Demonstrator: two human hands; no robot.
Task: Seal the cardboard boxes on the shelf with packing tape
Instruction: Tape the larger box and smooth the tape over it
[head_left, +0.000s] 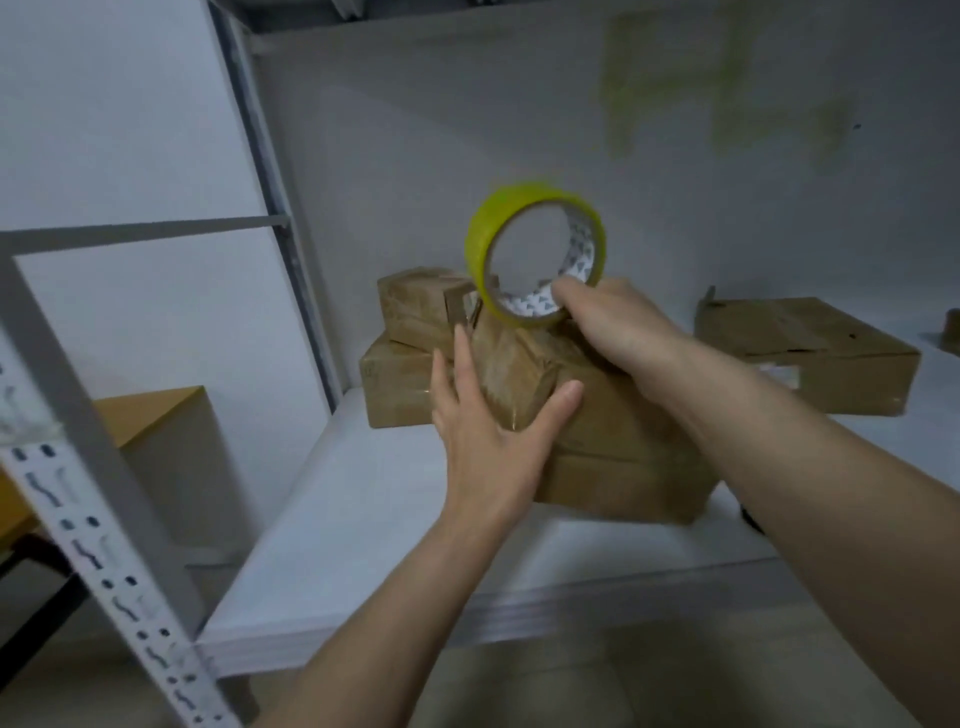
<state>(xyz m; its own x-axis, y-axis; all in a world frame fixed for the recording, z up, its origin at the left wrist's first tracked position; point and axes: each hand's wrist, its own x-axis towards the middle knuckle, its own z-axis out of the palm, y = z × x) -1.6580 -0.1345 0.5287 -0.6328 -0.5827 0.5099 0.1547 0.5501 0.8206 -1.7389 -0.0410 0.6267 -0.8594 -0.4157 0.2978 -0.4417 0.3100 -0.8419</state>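
Your right hand (605, 325) grips the yellow-green roll of packing tape (535, 253), fingers curled into its core, just above the small brown cardboard box (519, 371). Your left hand (488, 431) lies flat, fingers spread, against that box, which sits stacked on a larger box (623, 467) on the white shelf (363, 545).

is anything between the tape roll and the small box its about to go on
Nothing visible does. The right hand holds the yellow tape roll right above the small box, its lower edge at the box top. The left hand presses flat on the box's near side, not on top.
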